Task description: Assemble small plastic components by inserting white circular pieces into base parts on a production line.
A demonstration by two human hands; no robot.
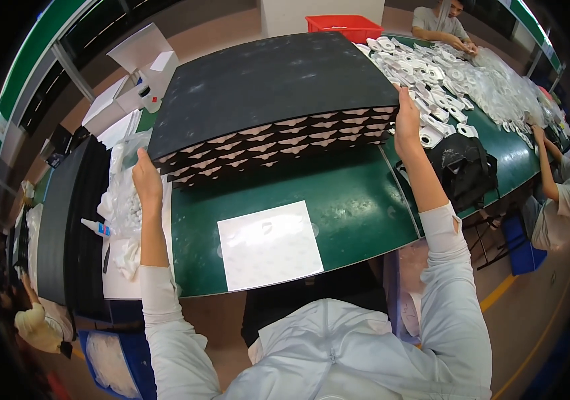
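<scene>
A wide stack of black foam trays lies across the far part of the green table. Pale scalloped pieces show in rows between its layers along the near side. My left hand grips the stack's near left corner, thumb up, the other fingers partly hidden. At the right end, my right hand is closed against the edge, its fingertips pointing up along the side. Both arms reach forward. A white sheet of paper with a small grey mark lies flat on the table between my forearms.
White plastic parts and clear bags spread over the right; a black bag sits nearer. A red bin stands behind. Left are black panels, a glue bottle and an open white box. Other people work around.
</scene>
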